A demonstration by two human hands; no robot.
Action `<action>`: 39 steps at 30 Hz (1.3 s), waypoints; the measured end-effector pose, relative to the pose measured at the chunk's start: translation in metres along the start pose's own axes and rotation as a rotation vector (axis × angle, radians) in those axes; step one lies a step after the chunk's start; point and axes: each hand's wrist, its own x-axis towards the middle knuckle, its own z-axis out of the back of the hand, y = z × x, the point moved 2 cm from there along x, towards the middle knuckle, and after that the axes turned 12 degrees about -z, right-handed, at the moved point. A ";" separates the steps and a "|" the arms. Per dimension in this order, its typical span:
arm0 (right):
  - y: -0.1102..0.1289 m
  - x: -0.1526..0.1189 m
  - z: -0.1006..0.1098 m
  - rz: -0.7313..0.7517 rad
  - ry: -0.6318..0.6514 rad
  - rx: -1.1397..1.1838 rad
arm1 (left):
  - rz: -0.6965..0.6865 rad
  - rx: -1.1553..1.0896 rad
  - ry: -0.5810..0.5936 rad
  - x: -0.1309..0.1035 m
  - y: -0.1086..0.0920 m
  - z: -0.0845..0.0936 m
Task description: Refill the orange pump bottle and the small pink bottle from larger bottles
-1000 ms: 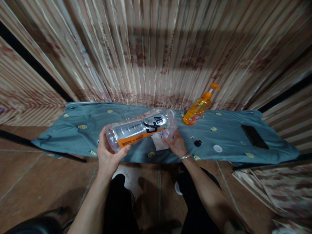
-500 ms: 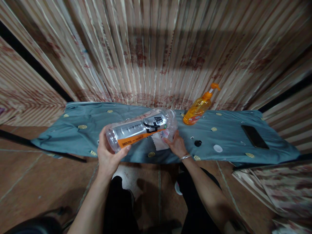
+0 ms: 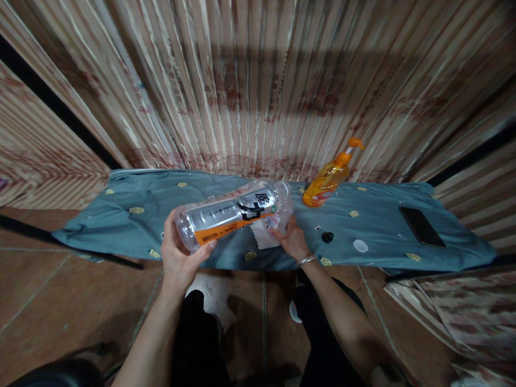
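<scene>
My left hand [image 3: 180, 252] is wrapped round the base of a clear plastic drink bottle [image 3: 229, 212] with an orange and silver label. The bottle is tilted, its neck pointing right. At its mouth is a second, smaller clear plastic bottle [image 3: 285, 207], gripped by my right hand [image 3: 293, 240]; whether the two mouths touch I cannot tell. A white paper piece [image 3: 264, 237] with a jagged edge shows below the bottles, partly hidden by them. To the right of my right hand lie a black cap [image 3: 327, 237] and a white cap [image 3: 360, 245].
An orange pump bottle [image 3: 327, 180] stands at the back of the cloth-covered table [image 3: 121, 226]. A dark phone [image 3: 421, 226] lies at the right end. A striped curtain [image 3: 250, 91] hangs behind, and black poles [image 3: 60, 107] slant at both sides.
</scene>
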 end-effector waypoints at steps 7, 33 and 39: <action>-0.002 0.000 -0.001 0.011 0.004 0.010 | 0.021 -0.018 -0.008 0.000 0.000 -0.001; -0.004 0.001 -0.003 0.045 -0.019 -0.002 | 0.013 -0.010 -0.049 -0.001 0.002 -0.002; 0.002 -0.002 0.002 -0.017 0.004 -0.036 | 0.031 -0.038 -0.035 -0.001 0.002 -0.002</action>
